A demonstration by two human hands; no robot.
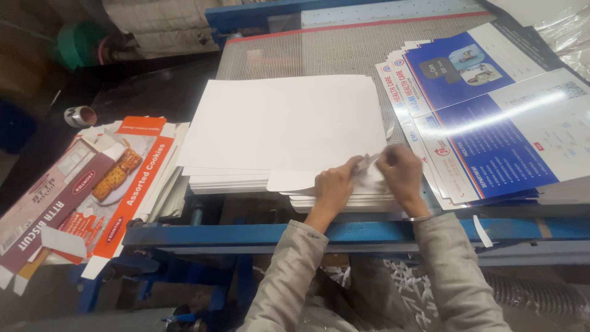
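Worker's left hand (334,184) and right hand (401,174) pinch small white scrap (370,174) at near corner of white sheet stack (286,126) on table (344,232). Risk: tug tears scrap, apparently stuck, or skews top sheets; glossy blue prints (491,123) alongside could slide.

Dim workshop, bright overhead glare streak on glossy printed sheets (491,123), dark left corners

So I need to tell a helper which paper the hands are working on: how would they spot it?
Find the blue-framed table and the white sheet stack at its middle. At the stack's near right corner, left hand and right hand pinch a small crumpled white scrap, unlike the flat sheets and glossy blue prints beside it.
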